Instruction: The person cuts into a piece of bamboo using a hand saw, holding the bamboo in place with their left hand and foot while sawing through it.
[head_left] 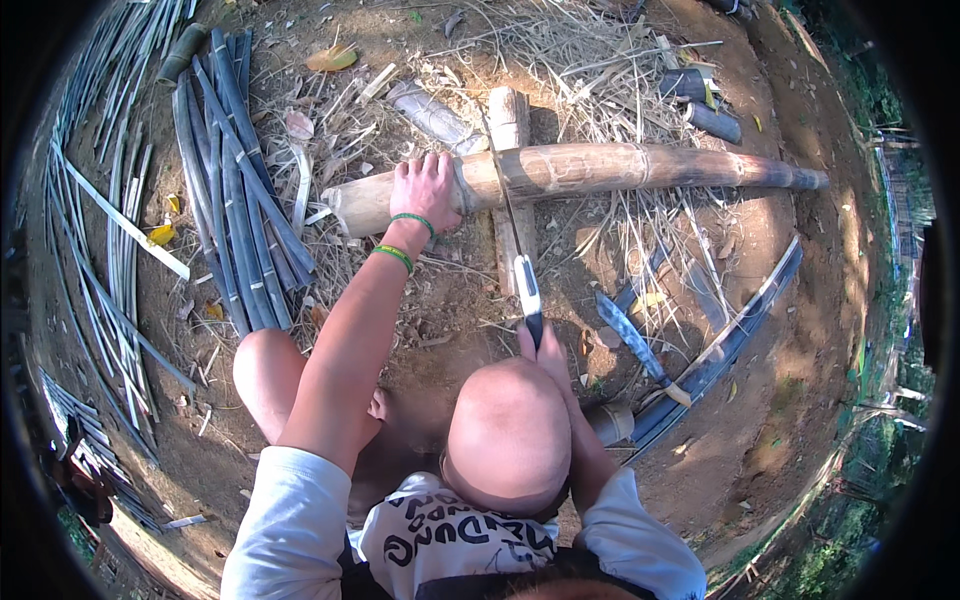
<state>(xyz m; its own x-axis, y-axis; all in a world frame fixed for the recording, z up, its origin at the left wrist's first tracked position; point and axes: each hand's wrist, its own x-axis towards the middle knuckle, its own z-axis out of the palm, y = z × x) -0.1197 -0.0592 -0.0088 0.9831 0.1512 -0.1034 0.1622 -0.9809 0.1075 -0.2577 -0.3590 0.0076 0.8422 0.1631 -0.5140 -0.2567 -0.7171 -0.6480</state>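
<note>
A thick tan bamboo pole [610,166] lies crosswise in front of me, over a shorter log [509,118] that points away from me. My left hand [426,192] is closed over the pole near its left end, with the fingers on its far side. My right hand [548,354] grips the dark handle end of a hand saw [528,282], close by my raised knee. The saw's narrow blade crosses the pole just right of my left hand, above the log. How deep the blade sits in the bamboo I cannot tell.
A machete [632,338] lies at the right beside long split bamboo pieces [765,300]. Dark bamboo slats [238,180] are stacked at the left, with thin strips [112,270] beyond. Short bamboo offcuts [714,124] and dry shavings [590,60] litter the far ground.
</note>
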